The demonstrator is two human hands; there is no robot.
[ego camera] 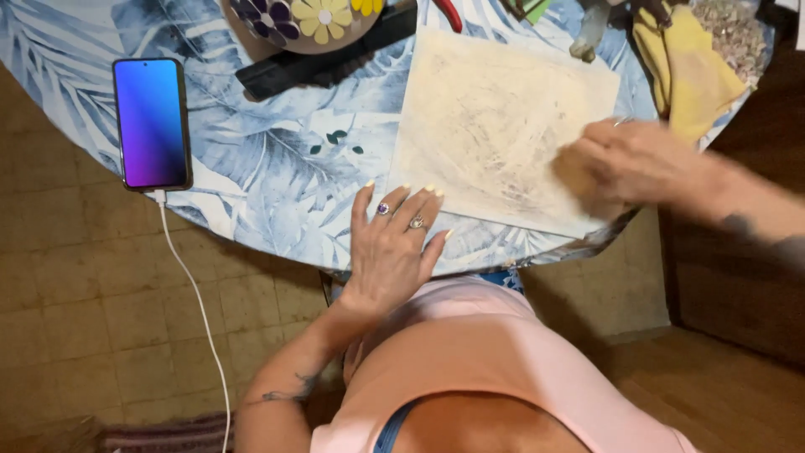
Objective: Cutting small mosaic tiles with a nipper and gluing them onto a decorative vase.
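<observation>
We are looking down at a pale, cream-coloured rectangular board [495, 126] lying flat on the bench [268, 159], near its edge, and we are working its surface with both hands. Greyish swirled smears are showing over most of the board, densest toward the middle and right, so we are judging the rubbing to be well along; whether the left margin and the far corners are finished, we cannot tell. Our right hand [625, 164] is pressing on the board's right side, blurred by motion, fingers curled together over what is appearing to be a small tan pad or cloth, though the blur is keeping us from naming it. Our left hand [394, 239] is lying flat and spread, holding nothing, fingertips touching the board's near left corner and steadying it. Moving outward, a few small dark chips [337, 141] are lying on the leaf-patterned cloth just left of the board. Farther left, a phone [152, 122] with a lit screen is resting at the bench edge, its white cable [197, 302] hanging to the floor. Behind the board, a round flower-patterned piece [306, 21] and a yellow cloth [692, 75] are sitting well apart.
</observation>
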